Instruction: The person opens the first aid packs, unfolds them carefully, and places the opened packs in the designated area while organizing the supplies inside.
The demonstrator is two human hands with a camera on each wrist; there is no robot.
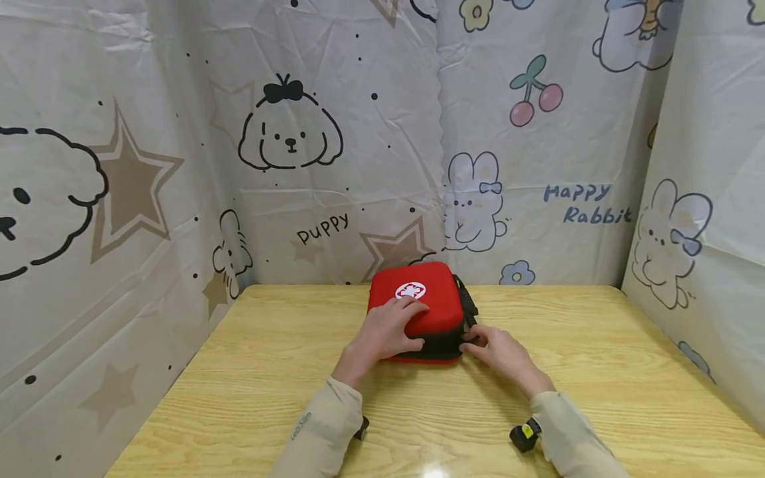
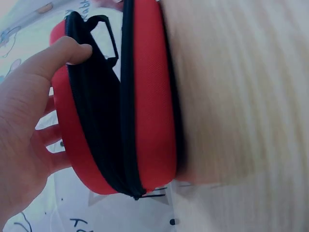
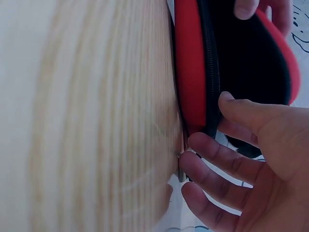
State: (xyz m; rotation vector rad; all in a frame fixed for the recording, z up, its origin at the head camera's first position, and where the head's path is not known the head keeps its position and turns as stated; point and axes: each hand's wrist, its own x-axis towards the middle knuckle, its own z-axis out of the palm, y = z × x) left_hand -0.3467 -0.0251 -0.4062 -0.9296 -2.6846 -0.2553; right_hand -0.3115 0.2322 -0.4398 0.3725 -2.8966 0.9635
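A red first-aid case (image 1: 439, 285) with a white round emblem on its lid lies on the table, its black zip undone along the front. The lid stands partly raised above the lower half (image 2: 153, 92), and the gap between them looks dark. My left hand (image 1: 385, 328) grips the lid, thumb (image 2: 72, 50) over its zipped edge and fingers on the outer shell. At the case's right front corner, my right hand (image 1: 499, 352) holds the lower rim (image 3: 210, 72) between thumb and curled fingers. Its other fingers stay off the case. What lies inside is hidden.
The case stands toward the back of a wood-grain table (image 1: 287, 378). A black strap (image 1: 466, 299) hangs on its right side. Printed cloth curtains (image 1: 358, 133) enclose the table at the back and both sides.
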